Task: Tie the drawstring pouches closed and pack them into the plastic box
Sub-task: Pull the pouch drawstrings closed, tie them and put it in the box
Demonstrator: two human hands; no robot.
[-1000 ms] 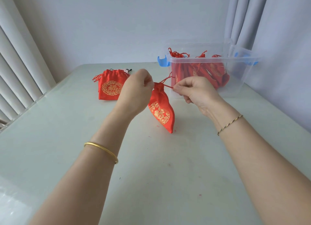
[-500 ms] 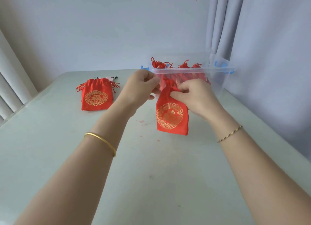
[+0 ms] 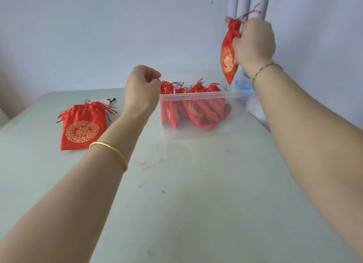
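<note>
One bench (image 3: 196,213) carried the plastic box (image 3: 206,94), part-filled with pouches (image 3: 196,111), and a spare pouch (image 3: 82,129) beside it. Our right hand (image 3: 254,42) gripped another pouch (image 3: 227,56) above the box; packing, we judged, next needing a lowering and release. Our left hand (image 3: 142,86) was curled, empty.

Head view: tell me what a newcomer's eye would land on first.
First, the raised pouch, red with a gold emblem, gripped by the right hand high over the right end of the clear plastic box. Next, the packed pouches standing in a row inside that box. Last, the flat pouch lying on the table, left of the left hand, whose fingers curl on nothing.
</note>
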